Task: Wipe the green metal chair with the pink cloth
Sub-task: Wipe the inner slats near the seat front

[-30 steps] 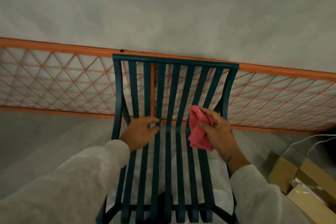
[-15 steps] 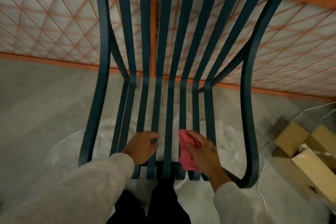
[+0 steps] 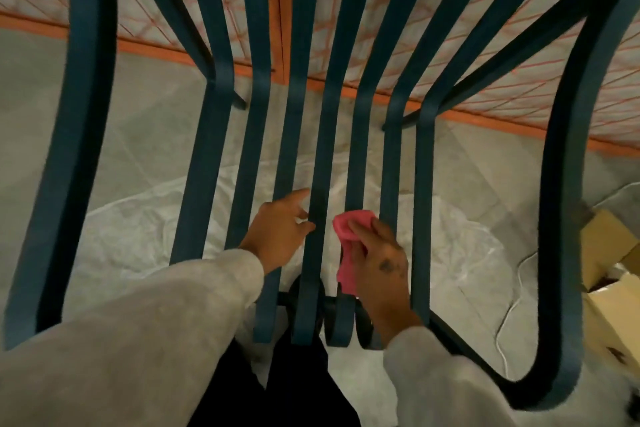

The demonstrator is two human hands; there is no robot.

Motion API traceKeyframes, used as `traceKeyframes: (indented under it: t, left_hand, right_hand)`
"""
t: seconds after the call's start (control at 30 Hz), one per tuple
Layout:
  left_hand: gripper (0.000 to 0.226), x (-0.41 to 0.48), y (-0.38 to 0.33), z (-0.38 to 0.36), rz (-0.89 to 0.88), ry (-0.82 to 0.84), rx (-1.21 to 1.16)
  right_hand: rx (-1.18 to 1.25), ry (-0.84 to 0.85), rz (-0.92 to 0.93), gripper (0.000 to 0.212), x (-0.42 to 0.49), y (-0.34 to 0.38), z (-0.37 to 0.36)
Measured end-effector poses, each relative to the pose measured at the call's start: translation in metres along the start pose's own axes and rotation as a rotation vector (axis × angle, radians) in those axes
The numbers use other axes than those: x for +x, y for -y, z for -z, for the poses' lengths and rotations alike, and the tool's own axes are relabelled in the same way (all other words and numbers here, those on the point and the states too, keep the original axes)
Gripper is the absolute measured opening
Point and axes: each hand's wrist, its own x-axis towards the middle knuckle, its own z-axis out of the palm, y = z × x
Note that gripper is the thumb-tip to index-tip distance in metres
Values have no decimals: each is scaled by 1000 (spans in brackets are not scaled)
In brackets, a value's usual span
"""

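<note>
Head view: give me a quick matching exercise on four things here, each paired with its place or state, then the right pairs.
Things:
1. pink cloth
2. left hand
3. cardboard boxes
4. orange lattice fence

Places or states:
A. on the floor at the right edge of the view
B. resting on the seat slats of the green chair, holding nothing
C. bunched under the right hand against a slat
D. behind the chair, past its backrest

Pairs: 1-C, 2-B, 3-A, 4-D
</note>
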Motion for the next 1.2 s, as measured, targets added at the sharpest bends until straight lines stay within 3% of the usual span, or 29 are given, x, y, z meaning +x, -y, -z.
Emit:
traceKeyframes:
  t: [0.13,0.33,0.43,0.7,0.87,1.0,1.1,1.2]
  left_hand:
    - [58,5,2,3,7,55,-6]
    - [60,11,9,0,-4,40,13]
    - [62,13,12,0,-17,53,1]
    - [65,7,7,3,-16,77,5]
    - [63,4,5,2,-10,97,1]
    - [47,-8,10,9,-86,-95,32]
    - [51,-19,20,16,-128,-229,147]
    - [61,-26,28,19,-49,-120,138]
  right_hand:
    - [46,51,21,32,85,17,13]
    - [-174,-67,282,37,191,49,31]
    - [-162,-82,273,33,206,53,28]
    - [33,84,80,28,103,35,15]
    - [324,171,-262,23,-3,19,8]
    - [252,238,-374,26,-23,9,11]
    - [205,169,-165,28,-19,21,16]
    - [173,237,48,22,-17,37,3]
